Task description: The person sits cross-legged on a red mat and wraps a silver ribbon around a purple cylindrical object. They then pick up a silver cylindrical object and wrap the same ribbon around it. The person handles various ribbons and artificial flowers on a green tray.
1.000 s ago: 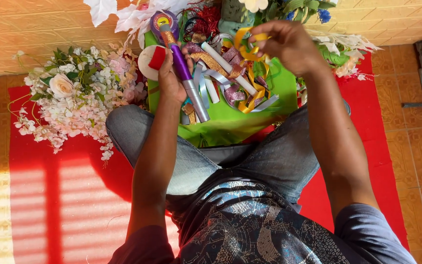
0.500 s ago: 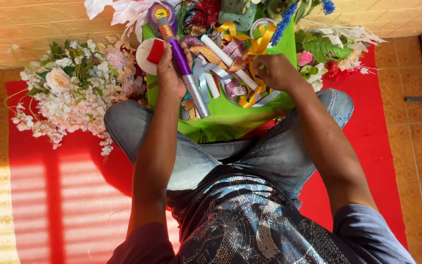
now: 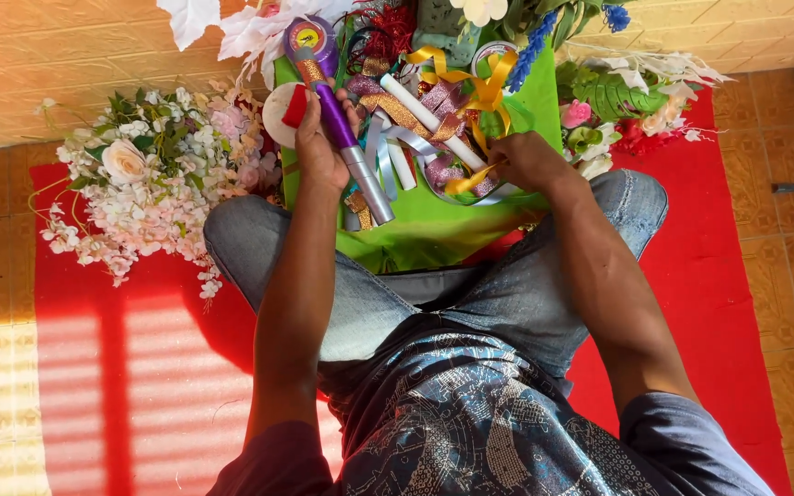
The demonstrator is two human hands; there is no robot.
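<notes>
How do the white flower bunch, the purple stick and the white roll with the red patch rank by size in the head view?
1. white flower bunch
2. purple stick, in the left hand
3. white roll, partly hidden

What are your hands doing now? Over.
Left hand grips purple tool. Right hand pinches yellow ribbon. Ribbon pile crowds green cloth.

- A dark short-sleeved shirt [image 3: 470,432] covers the torso, printed all over with pale grey-blue swirling patterns (something like batik).
- Its plain slate-blue sleeves [image 3: 691,450] end above the elbows, leaving both forearms bare.
- Faded blue denim jeans [image 3: 507,303] cover the legs, paler and worn-looking at the knees.
- The left hand [image 3: 319,152] and right hand [image 3: 530,161] are bare; no rings, watch or gloves can be made out.
</notes>
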